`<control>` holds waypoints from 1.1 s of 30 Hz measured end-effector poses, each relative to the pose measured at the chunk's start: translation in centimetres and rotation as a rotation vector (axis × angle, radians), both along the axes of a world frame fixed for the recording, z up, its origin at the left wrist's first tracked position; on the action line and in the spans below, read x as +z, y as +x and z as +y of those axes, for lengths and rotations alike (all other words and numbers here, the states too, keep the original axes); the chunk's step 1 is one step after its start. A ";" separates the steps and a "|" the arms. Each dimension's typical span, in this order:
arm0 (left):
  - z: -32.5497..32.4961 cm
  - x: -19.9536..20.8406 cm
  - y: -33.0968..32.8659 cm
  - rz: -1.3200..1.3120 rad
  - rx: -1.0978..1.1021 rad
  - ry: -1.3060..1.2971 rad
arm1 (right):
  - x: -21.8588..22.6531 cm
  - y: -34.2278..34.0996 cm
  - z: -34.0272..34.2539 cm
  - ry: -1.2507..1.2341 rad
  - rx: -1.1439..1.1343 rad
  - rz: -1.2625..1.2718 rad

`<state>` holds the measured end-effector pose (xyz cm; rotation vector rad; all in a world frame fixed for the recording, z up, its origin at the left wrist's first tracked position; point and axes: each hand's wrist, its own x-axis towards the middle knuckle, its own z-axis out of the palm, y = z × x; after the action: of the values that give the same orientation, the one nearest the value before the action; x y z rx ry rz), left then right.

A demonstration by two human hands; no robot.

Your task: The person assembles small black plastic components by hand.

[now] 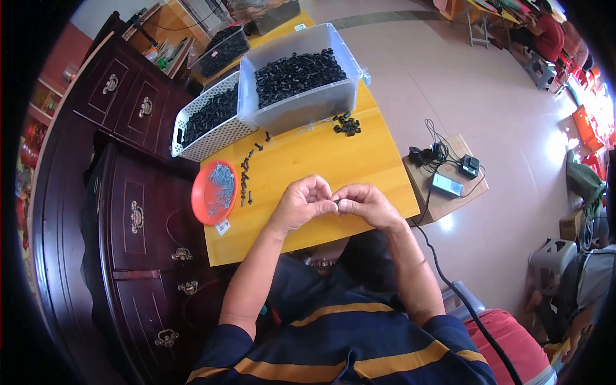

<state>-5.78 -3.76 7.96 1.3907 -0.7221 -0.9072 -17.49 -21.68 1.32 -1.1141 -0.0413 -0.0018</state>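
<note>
One small dark piece (338, 201) was held to the right of the red dish (203, 183), above the near part of the yellow table (308, 167). It was pinched from one side by the thumb and fingertips of the left hand (300, 204), and from the other by those of the right hand (371, 205); both pinches were nearly closed, with the remaining fingers curled. Whether one part or two was gripped could not be told, since most was covered by the fingertips.

In the dish, silvery screws (222, 183) were heaped; just right of it, black pieces with shafts (244, 179) were laid in a rough line. Beyond the dish, a white basket (218, 136) and, farther right, a clear bin (301, 112) were filled with black parts; a loose black cluster (348, 126) was left beside the bin.

The step in hand was judged to be close fingertip fitting or turning; for the next move, steady alignment and light, even pressure seemed called for.
</note>
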 end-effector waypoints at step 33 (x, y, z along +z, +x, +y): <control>-11.0 -7.1 6.7 -1.307 0.365 0.094 | -2.1 -0.7 -1.1 0.285 0.084 -0.044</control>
<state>0.89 -14.79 0.85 2.0594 -1.3018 0.3901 -18.21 -22.75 -0.78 -0.8267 -0.1230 0.0418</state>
